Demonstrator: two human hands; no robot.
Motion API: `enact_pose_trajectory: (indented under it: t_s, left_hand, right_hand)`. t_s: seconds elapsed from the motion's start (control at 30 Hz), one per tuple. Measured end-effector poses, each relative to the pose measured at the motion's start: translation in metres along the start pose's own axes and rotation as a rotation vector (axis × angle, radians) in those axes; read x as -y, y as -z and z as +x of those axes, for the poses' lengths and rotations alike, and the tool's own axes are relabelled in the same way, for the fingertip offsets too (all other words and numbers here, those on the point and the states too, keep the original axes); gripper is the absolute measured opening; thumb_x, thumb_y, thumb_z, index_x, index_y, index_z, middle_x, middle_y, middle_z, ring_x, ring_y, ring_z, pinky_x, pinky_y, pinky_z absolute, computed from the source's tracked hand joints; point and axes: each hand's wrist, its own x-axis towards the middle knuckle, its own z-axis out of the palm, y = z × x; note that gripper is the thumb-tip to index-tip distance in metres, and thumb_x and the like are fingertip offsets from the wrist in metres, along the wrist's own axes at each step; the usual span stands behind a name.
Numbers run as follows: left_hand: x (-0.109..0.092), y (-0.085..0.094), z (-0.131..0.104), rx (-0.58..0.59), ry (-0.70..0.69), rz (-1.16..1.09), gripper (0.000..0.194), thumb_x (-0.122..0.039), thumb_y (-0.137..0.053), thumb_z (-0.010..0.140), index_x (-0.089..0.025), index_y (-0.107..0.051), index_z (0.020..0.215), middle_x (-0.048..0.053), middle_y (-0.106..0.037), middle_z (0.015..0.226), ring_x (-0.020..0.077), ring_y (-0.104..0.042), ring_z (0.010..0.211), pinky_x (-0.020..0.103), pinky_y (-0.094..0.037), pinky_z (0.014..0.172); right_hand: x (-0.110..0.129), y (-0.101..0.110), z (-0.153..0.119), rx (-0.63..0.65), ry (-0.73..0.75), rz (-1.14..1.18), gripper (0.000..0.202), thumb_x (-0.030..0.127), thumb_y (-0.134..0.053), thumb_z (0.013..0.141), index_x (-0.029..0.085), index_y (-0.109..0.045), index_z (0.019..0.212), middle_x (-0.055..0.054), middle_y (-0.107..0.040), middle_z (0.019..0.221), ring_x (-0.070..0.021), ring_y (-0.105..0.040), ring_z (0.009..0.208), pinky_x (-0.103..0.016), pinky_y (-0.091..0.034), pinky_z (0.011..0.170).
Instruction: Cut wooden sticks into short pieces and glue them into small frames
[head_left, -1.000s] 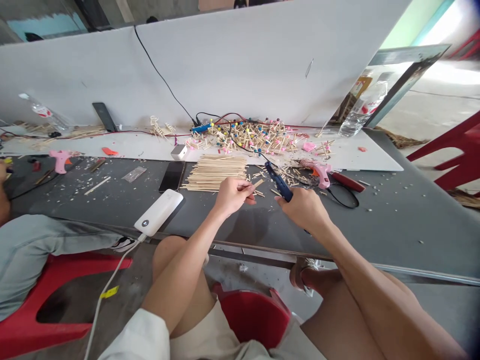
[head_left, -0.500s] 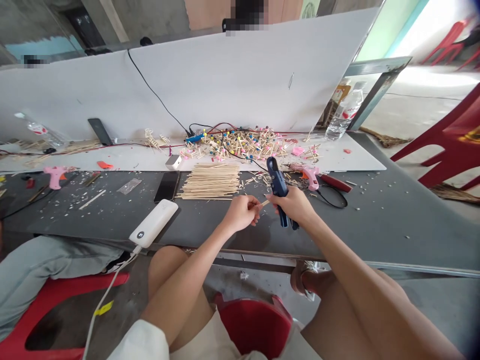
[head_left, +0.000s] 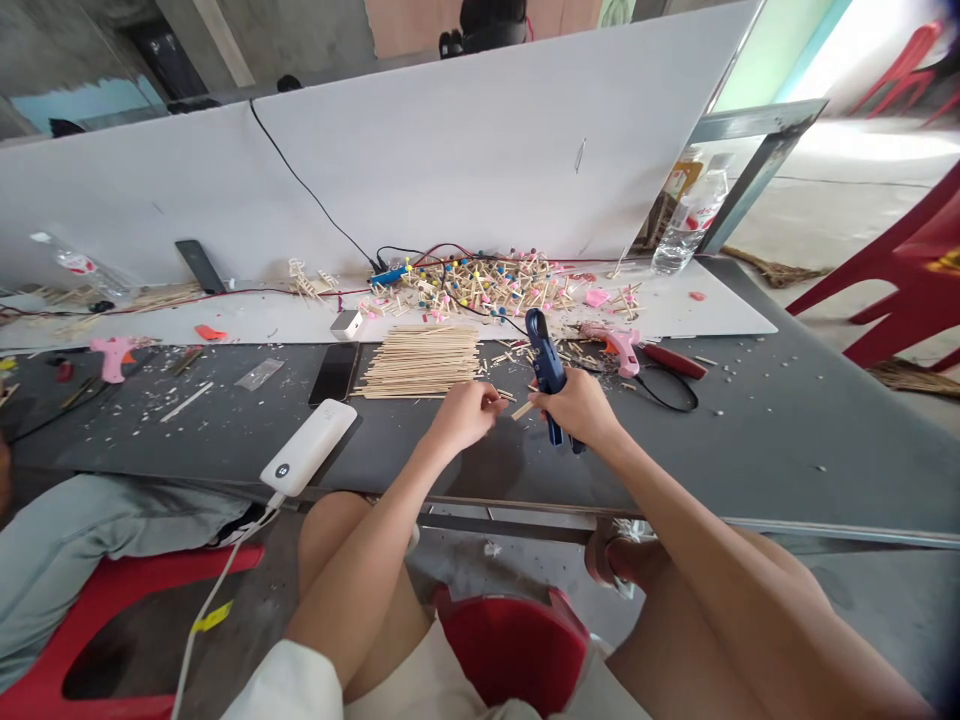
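My right hand (head_left: 579, 408) is wrapped round dark blue wire strippers (head_left: 546, 350), their head pointing up and away from me. Short pale wooden stick pieces (head_left: 522, 410) poke out from the same hand, by the thumb. Just left of it, my left hand (head_left: 466, 412) is closed, thumb and fingers pinched together. A small stick end shows near those fingertips; whether they grip it I cannot tell. Behind my left hand lies a neat pile of long thin wooden sticks (head_left: 420, 362). Short cut bits (head_left: 517, 355) are scattered behind the strippers.
A heap of small sticks with coloured balls (head_left: 495, 285) lies along the white board (head_left: 450, 170). On the right are a pink glue gun (head_left: 621, 350), a red-handled tool (head_left: 675, 362) and a bottle (head_left: 694, 225). A phone (head_left: 334, 373) and white power bank (head_left: 309, 447) sit left.
My hands have come apart: the left has drawn back slightly to the left. The stick pieces that spanned the hands now stick out from the right hand, which has shifted a little left with the strippers.
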Motion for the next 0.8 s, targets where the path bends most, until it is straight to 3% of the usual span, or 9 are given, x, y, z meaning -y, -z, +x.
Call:
enact_pose_trajectory:
  t_s: [0.1, 0.23, 0.4, 0.6, 0.7, 0.8]
  left_hand:
    - [0.008, 0.01, 0.001, -0.189, 0.041, 0.361, 0.02, -0.024, -0.073, 0.078, -0.016, -0.06, 0.066, 0.007, -0.063, 0.066, 0.0229, -0.066, 0.075, 0.027, -0.047, 0.067]
    - [0.016, 0.006, 0.002, -0.148, 0.109, 0.418, 0.022, -0.021, -0.076, 0.074, -0.017, -0.058, 0.062, 0.009, -0.065, 0.072, 0.0258, -0.065, 0.084, 0.03, -0.046, 0.075]
    - [0.014, -0.003, 0.001, -0.15, 0.057, 0.248, 0.028, -0.01, -0.074, 0.07, -0.018, -0.053, 0.053, 0.008, -0.064, 0.066, 0.0257, -0.066, 0.082, 0.028, -0.047, 0.071]
    - [0.003, -0.001, 0.003, -0.046, 0.057, -0.071, 0.009, -0.015, -0.062, 0.084, -0.016, -0.063, 0.075, 0.004, -0.066, 0.066, 0.0154, -0.062, 0.056, 0.024, -0.046, 0.056]
    - [-0.001, -0.004, 0.004, -0.054, 0.123, -0.294, 0.008, -0.017, -0.059, 0.088, -0.013, -0.066, 0.087, 0.003, -0.066, 0.067, 0.0123, -0.061, 0.052, 0.021, -0.047, 0.05]
    - [-0.003, -0.008, 0.002, -0.003, 0.149, -0.405, 0.009, -0.016, -0.061, 0.088, -0.011, -0.068, 0.088, 0.003, -0.065, 0.065, 0.0109, -0.062, 0.052, 0.021, -0.05, 0.051]
  right_hand:
    - [-0.001, 0.0, 0.001, 0.005, -0.011, 0.015, 0.015, 0.02, -0.068, 0.071, 0.017, -0.066, 0.085, -0.001, -0.069, 0.065, -0.0167, -0.067, 0.053, -0.021, -0.048, 0.051]
    - [0.0, 0.002, 0.001, 0.022, -0.025, -0.008, 0.016, 0.02, -0.068, 0.072, 0.017, -0.066, 0.087, -0.002, -0.07, 0.066, -0.0173, -0.067, 0.055, -0.022, -0.048, 0.051]
    - [0.0, -0.001, 0.001, 0.093, -0.036, -0.153, 0.014, 0.021, -0.067, 0.073, 0.017, -0.067, 0.086, -0.001, -0.067, 0.06, -0.0181, -0.066, 0.057, -0.023, -0.046, 0.054]
    - [-0.001, -0.008, 0.003, 0.07, 0.024, -0.344, 0.015, 0.028, -0.067, 0.076, 0.016, -0.068, 0.086, -0.007, -0.07, 0.068, -0.0213, -0.068, 0.07, -0.024, -0.044, 0.059]
    - [-0.001, -0.005, 0.002, 0.043, 0.02, -0.302, 0.015, 0.029, -0.067, 0.076, 0.017, -0.067, 0.086, -0.006, -0.07, 0.068, -0.021, -0.067, 0.069, -0.025, -0.044, 0.059]
    - [0.0, -0.001, 0.001, 0.027, 0.014, -0.088, 0.017, 0.03, -0.067, 0.076, 0.018, -0.066, 0.088, -0.003, -0.069, 0.066, -0.019, -0.067, 0.061, -0.024, -0.046, 0.056]
